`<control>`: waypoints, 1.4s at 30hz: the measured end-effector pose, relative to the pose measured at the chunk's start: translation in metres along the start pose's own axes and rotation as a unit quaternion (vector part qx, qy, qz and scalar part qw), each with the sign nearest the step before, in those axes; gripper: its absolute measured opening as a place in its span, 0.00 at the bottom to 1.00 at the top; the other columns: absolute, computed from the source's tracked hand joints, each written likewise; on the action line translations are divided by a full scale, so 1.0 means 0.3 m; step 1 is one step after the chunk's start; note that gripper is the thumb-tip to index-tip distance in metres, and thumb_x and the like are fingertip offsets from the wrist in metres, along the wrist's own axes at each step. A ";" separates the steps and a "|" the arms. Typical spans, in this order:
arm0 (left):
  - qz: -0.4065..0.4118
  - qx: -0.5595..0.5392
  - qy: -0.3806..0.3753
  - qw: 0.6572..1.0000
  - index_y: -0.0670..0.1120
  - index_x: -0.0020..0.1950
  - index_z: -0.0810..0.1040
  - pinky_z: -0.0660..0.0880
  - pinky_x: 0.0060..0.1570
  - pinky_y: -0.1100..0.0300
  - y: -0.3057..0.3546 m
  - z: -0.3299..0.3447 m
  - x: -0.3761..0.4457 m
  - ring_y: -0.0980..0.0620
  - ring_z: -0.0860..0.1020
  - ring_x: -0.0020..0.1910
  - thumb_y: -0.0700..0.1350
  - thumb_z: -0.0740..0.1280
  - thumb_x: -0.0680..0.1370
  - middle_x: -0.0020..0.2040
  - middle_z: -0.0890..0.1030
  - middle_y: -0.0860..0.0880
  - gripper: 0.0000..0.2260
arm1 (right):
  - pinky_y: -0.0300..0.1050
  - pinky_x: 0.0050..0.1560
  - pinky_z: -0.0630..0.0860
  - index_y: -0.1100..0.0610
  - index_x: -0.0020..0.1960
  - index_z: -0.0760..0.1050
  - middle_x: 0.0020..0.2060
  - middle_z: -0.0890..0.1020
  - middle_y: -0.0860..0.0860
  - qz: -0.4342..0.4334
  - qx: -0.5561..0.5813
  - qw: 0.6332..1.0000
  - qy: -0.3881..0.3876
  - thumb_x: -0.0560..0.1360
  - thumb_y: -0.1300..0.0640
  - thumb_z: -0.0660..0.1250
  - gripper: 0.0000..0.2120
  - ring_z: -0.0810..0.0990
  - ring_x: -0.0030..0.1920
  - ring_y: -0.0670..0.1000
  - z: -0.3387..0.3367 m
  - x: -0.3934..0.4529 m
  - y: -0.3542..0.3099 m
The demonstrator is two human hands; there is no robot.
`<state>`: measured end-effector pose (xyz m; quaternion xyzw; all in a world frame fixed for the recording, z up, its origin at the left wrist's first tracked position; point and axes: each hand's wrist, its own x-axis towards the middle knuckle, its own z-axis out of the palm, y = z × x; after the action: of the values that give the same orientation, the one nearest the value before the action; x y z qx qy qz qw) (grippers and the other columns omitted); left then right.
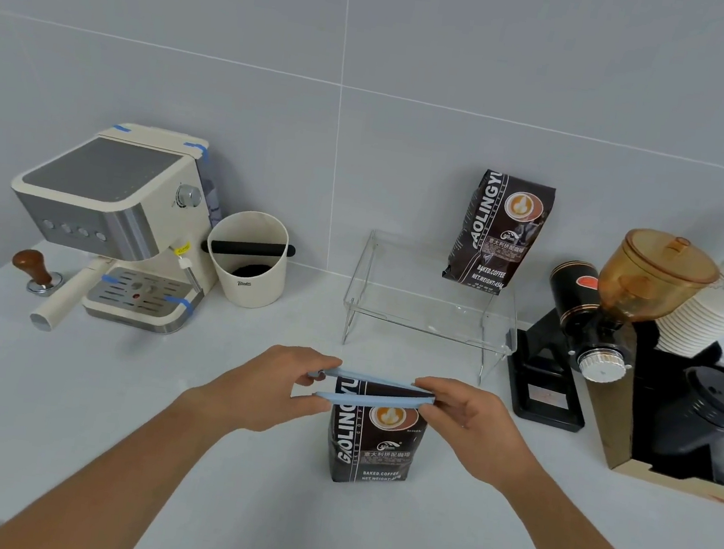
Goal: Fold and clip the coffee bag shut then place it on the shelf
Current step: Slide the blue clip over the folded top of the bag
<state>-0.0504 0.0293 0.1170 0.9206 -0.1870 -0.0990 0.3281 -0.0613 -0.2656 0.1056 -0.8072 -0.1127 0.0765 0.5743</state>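
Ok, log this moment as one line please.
stage: clipping | both hands hold open blue clip across coffee bag top | clear shelf: second bag

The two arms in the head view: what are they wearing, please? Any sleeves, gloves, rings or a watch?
Both forearms are bare up to the picture's lower edge; no sleeves show. The left hand and the right hand wear no gloves, and no ring, watch or bracelet is visible.
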 end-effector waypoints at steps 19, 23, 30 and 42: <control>0.021 -0.012 0.081 0.996 0.59 0.57 0.77 0.69 0.67 0.57 0.027 0.064 0.000 0.57 0.69 0.70 0.50 0.64 0.79 0.68 0.76 0.51 0.08 | 0.42 0.56 0.81 0.43 0.54 0.80 0.51 0.86 0.46 -0.031 0.017 0.999 0.018 0.75 0.65 0.68 0.18 0.84 0.54 0.48 0.024 -0.013 0.017; 0.017 -0.004 0.105 0.994 0.53 0.55 0.79 0.71 0.62 0.60 0.037 0.079 0.014 0.54 0.75 0.64 0.46 0.64 0.80 0.67 0.77 0.51 0.07 | 0.41 0.56 0.80 0.42 0.53 0.80 0.51 0.86 0.48 -0.041 0.020 0.998 0.039 0.75 0.66 0.69 0.19 0.84 0.54 0.49 0.021 -0.012 0.023; 0.027 -0.008 0.101 0.994 0.49 0.54 0.79 0.77 0.58 0.54 0.043 0.062 0.025 0.51 0.78 0.57 0.44 0.64 0.80 0.66 0.78 0.50 0.06 | 0.40 0.55 0.80 0.40 0.51 0.82 0.51 0.86 0.44 -0.036 0.031 0.998 0.047 0.74 0.66 0.69 0.20 0.84 0.54 0.49 -0.007 -0.002 0.025; 0.043 -0.032 0.099 0.994 0.49 0.54 0.81 0.79 0.53 0.56 0.029 0.048 0.026 0.55 0.80 0.51 0.45 0.68 0.78 0.52 0.83 0.53 0.07 | 0.34 0.49 0.80 0.39 0.46 0.82 0.46 0.87 0.43 -0.018 0.043 0.997 0.054 0.72 0.64 0.72 0.18 0.86 0.49 0.47 0.021 0.027 0.028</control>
<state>-0.0500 0.0118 0.1111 0.9062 -0.1892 0.0010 0.3783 -0.0542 -0.2605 0.0956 -0.7829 -0.0924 0.0275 0.6146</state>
